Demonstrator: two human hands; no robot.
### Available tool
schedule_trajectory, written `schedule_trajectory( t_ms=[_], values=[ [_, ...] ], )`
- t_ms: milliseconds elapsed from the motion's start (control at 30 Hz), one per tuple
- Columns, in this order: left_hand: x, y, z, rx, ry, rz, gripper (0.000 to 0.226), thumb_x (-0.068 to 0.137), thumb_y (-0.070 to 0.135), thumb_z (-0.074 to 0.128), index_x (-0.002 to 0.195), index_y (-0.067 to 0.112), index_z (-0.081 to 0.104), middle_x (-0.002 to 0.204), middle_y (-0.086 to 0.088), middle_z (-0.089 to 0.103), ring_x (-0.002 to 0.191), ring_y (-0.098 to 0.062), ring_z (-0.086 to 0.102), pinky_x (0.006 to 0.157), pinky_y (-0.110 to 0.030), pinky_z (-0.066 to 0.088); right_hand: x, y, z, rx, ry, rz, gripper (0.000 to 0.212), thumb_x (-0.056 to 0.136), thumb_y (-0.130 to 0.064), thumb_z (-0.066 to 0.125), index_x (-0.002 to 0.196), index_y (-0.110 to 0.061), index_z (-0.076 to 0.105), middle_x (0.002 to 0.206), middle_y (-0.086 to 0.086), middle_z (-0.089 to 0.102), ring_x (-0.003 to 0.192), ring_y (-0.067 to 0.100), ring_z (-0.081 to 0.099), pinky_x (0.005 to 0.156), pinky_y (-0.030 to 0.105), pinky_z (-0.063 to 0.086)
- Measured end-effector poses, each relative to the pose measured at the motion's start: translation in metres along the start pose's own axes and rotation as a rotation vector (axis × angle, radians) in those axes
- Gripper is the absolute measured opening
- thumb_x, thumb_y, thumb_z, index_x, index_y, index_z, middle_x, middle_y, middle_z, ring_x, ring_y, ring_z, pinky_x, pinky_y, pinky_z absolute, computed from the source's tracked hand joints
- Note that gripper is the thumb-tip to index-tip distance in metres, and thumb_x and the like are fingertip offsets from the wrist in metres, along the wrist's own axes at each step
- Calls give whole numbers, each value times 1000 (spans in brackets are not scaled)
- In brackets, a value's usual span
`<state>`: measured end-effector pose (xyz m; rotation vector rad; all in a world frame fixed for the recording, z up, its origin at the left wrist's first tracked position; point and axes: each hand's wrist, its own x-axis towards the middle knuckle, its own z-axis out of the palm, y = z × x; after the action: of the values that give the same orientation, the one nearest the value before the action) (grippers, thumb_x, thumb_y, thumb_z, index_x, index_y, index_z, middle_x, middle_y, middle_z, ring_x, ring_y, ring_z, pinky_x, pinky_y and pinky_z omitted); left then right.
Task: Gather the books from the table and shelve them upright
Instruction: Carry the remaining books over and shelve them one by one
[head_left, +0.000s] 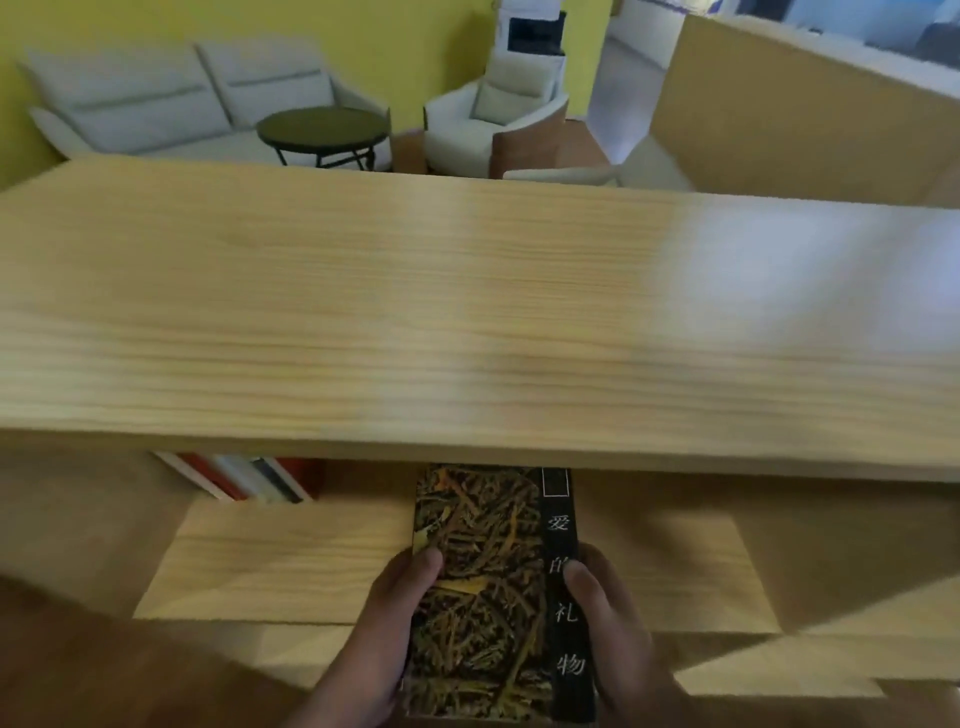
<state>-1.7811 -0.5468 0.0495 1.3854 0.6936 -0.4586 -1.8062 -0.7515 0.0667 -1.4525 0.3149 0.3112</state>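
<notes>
Book (483, 587) with dark spine, at six o'clock, gripped by left hand (384, 634) and right hand (618, 629), far end under wooden shelf top (467, 322). Leaning books (244, 480) at nine o'clock of it.

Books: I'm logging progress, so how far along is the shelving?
Done: several books already lean in the shelf. In hand: left hand and right hand hold a patterned book at the shelf opening. Left: seating it; no table of books is in view.
</notes>
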Motion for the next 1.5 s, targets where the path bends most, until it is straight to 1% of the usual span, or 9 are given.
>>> schedule_trajectory(
  t_ms=[167, 333, 500, 667, 867, 967, 1100, 1333, 1500],
  values=[
    [5, -5, -14, -278, -194, 235, 94, 32, 75, 87, 113, 30, 73, 118, -4, 74, 115, -31, 66, 103, -56, 46, 39, 1, 8, -23, -57, -128, 111, 33, -83, 82, 122, -19, 62, 110, 8, 76, 101, 25, 74, 83, 43, 61],
    [22, 11, -15, -399, -87, 328, 63, 81, 49, 74, 136, 24, 53, 141, -2, 51, 124, -31, 55, 96, -43, 47, 68, 6, 23, -78, -79, -269, 80, 50, -70, 74, 116, -26, 63, 117, 3, 71, 103, 14, 70, 83, 33, 55],
    [59, 6, -21, -298, -102, 611, 101, 23, 70, 86, 111, 23, 66, 109, -1, 76, 101, -24, 71, 84, -41, 56, 108, 18, 24, -97, -69, -405, 106, 43, -79, 78, 132, -24, 59, 120, 1, 73, 109, 17, 70, 89, 37, 57],
    [89, 3, -20, -284, -78, 838, 63, 47, 53, 77, 102, 22, 72, 101, -1, 79, 97, -22, 74, 80, -37, 58, 144, 25, 29, -6, -96, -608, 100, 37, -72, 86, 123, -26, 63, 112, 8, 77, 104, 31, 73, 90, 50, 58],
    [102, -3, -22, -119, -40, 1074, 67, 55, 54, 67, 116, 26, 63, 105, 12, 77, 100, -6, 71, 79, -18, 56, 165, 40, 24, -62, -155, -862, 60, 63, -61, 72, 119, -41, 67, 118, 5, 74, 110, 29, 70, 93, 50, 54],
    [99, -10, -23, 21, 44, 1138, 65, 60, 57, 63, 119, 32, 60, 116, 9, 72, 112, -8, 65, 93, -29, 50, 164, 45, 20, -158, -161, -946, 48, 71, -54, 59, 119, -55, 63, 122, -3, 72, 113, 22, 68, 96, 50, 53],
    [81, -19, -25, 155, 138, 1124, 54, 58, 59, 61, 108, 39, 58, 113, 14, 67, 108, -3, 61, 95, -33, 48, 152, 47, 16, -296, -149, -992, 71, 67, -76, 61, 131, -46, 53, 121, -9, 70, 114, 7, 64, 96, 43, 52],
    [63, -43, -30, 441, 196, 913, 70, 65, 30, 89, 116, 49, 45, 107, 31, 61, 100, 14, 53, 93, -17, 38, 145, 46, 15, -356, -195, -934, 77, 65, -64, 56, 138, -48, 38, 124, -15, 63, 116, 14, 63, 98, 48, 52],
    [76, -38, -39, 422, 264, 925, 65, 61, 34, 89, 116, 43, 55, 113, 19, 69, 110, 0, 61, 104, -30, 46, 134, 41, 23, -420, -193, -847, 86, 71, -50, 64, 148, -44, 27, 119, -19, 59, 109, 6, 60, 102, 48, 50]
  ],
)
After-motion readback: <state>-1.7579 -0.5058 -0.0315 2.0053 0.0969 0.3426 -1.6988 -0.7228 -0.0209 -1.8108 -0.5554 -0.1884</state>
